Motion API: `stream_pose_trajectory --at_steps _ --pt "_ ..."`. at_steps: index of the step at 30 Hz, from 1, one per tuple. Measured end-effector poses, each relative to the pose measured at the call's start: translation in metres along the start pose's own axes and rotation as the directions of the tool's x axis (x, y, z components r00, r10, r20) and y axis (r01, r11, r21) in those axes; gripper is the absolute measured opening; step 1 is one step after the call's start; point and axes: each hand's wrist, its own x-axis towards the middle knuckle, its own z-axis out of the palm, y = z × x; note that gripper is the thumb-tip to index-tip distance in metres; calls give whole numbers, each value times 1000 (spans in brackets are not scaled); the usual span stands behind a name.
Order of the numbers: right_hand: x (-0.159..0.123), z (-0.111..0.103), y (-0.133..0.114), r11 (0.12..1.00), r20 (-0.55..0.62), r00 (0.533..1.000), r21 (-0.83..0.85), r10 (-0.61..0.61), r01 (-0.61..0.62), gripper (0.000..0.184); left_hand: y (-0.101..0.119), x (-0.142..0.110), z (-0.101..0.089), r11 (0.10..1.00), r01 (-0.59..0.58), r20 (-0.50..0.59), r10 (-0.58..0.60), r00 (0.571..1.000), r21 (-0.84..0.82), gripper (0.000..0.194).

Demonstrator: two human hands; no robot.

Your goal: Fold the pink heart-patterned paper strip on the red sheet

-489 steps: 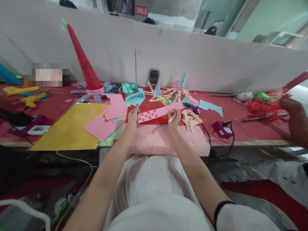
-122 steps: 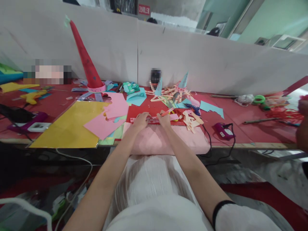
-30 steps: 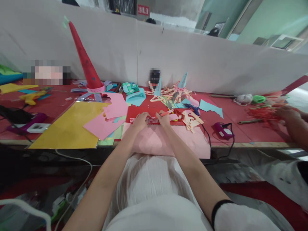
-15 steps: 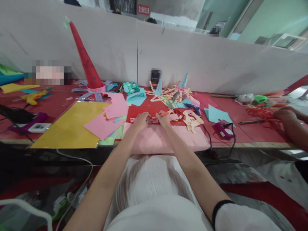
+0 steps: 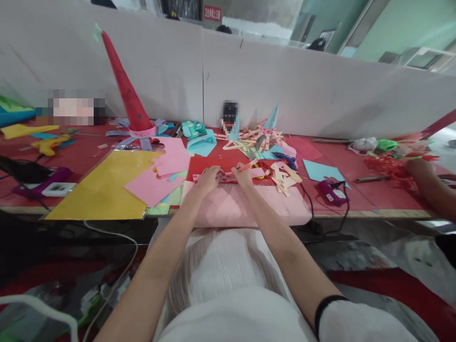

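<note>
My left hand [image 5: 211, 176] lies fairly flat on a long pink paper strip [image 5: 228, 177] with darker pink marks, pressing it to the red surface. Beside it, my right hand [image 5: 242, 175] is closed around a slim orange pen-like tool [image 5: 248, 166], whose tip is hidden by the fingers. The strip runs between the two hands and sticks out past the right one. Under my wrists is a pale pink sheet [image 5: 245, 204] at the table's front edge. Cream paper strips [image 5: 285, 175] lie tangled just right of my right hand.
Left are a yellow sheet [image 5: 107, 185], pink papers [image 5: 162, 183], a tall red cone [image 5: 128, 95] and a yellow glue gun [image 5: 52, 144]. Small blue cones [image 5: 272, 118] stand behind. On the right are a corded purple box [image 5: 331, 192] and another person's hand [image 5: 422, 172] by red shreds [image 5: 386, 166].
My hands stay nearly in place; the orange tool shifts very slightly right. The blue folded paper on the right now lies flatter. The other person's hand has moved a little.
</note>
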Motion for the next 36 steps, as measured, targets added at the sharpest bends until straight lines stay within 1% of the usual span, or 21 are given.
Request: stream_pose_trajectory --at_steps 3,5,7,10,14,15,17,19,23,28,33,36 --pt "2 0 1 999 -33 998 10 -51 52 27 0 0 0 1000 2 6 -2 1000 -1 31" --pt "3 1 2 997 -34 997 3 -76 76 27 0 1 0 1000 5 12 -5 1000 -3 30" --pt "3 1 4 998 -17 998 -3 -61 61 27 0 1 0 1000 4 12 -3 1000 -7 30" --pt "3 2 5 1000 -3 1000 8 -9 9 27 0 1 1 1000 -6 0 6 1000 -10 30" --pt "4 3 7 997 -42 997 -9 -72 71 27 -1 0 0 1000 -6 2 6 1000 -11 29" --pt "5 3 7 997 -36 997 -12 -74 74 26 0 0 -1 1000 -7 7 7 1000 -12 29" --pt "5 3 8 999 -18 999 -15 -42 41 25 0 0 -2 1000 -10 16 10 1000 -12 30" --pt "5 3 8 999 -24 999 -19 -31 31 25 1 0 -3 1000 -7 20 7 1000 -11 31" --pt "4 1 5 996 -73 994 -19 -88 86 27 3 -1 -4 1000 3 24 -3 1000 -19 29" --pt "2 0 3 995 -58 994 -45 -87 85 27 3 -1 -3 1000 4 19 -3 1000 -24 29" --pt "2 0 4 998 -36 998 -6 -55 55 27 0 0 0 1000 -4 6 4 1000 -22 30" --pt "2 0 5 998 -37 997 2 -66 66 27 -1 0 1 1000 0 5 0 1000 -19 31"
